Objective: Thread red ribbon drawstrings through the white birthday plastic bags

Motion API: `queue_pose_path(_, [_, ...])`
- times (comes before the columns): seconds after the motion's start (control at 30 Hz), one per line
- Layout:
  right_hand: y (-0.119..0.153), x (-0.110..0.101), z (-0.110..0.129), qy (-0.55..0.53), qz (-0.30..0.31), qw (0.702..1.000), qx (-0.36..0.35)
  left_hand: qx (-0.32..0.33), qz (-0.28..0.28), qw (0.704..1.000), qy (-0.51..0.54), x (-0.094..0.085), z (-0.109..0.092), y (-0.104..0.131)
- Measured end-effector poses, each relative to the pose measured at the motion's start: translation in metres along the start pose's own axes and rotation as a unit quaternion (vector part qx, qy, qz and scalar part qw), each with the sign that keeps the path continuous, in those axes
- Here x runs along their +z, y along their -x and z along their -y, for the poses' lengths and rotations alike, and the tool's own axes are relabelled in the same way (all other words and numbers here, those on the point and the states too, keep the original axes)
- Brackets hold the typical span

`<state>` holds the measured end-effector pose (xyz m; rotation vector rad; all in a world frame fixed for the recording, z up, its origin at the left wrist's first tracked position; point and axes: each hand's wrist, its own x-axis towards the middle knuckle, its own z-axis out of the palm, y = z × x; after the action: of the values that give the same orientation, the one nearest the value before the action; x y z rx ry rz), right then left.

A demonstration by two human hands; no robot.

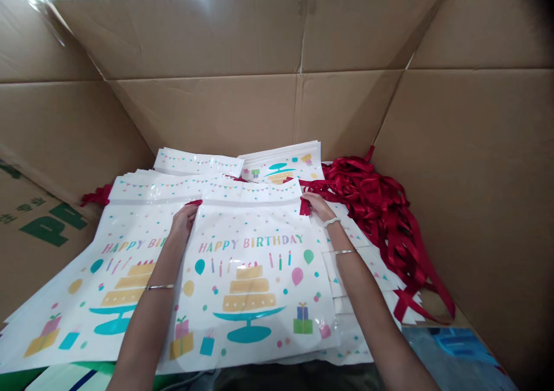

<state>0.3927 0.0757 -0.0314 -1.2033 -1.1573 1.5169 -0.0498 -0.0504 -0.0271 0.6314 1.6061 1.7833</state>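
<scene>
A white birthday bag (249, 264) printed with a tiered cake lies face up in the middle. At its upper left corner, my left hand (185, 217) is closed on the bag's edge by a bit of red ribbon. My right hand (318, 205) pinches the upper right corner, where a short red ribbon end (305, 206) hangs. Under my left forearm and to the left is a stack of matching bags (125, 224). More bags (355, 229) lie fanned out beneath my right forearm.
Tall cardboard walls (242, 108) enclose the back and sides. A tangled heap of red ribbon (372, 198) lies at the right. Two further bag piles, one at back left (194, 163) and one at back centre (281, 159), rest near the back wall.
</scene>
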Motion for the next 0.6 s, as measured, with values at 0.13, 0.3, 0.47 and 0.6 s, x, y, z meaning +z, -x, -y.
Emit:
queue_pose_path(0.13, [0.001,-0.009,0.003,0.002,0.052,0.999,0.016,0.001,0.018,1.0,0.026,0.0,0.004,-0.008])
queue_pose_path(0.3, [-0.001,-0.021,0.003,0.045,0.118,0.992,-0.018,0.024,-0.004,0.998,0.056,0.001,0.007,-0.01])
queue_pose_path(0.47, [0.001,-0.025,0.001,0.054,0.134,0.989,-0.029,0.035,-0.004,0.999,0.028,0.001,0.008,-0.008])
queue_pose_path(0.6, [0.003,-0.024,0.002,0.049,0.151,0.987,-0.023,0.03,0.0,0.999,-0.021,-0.001,0.011,-0.01])
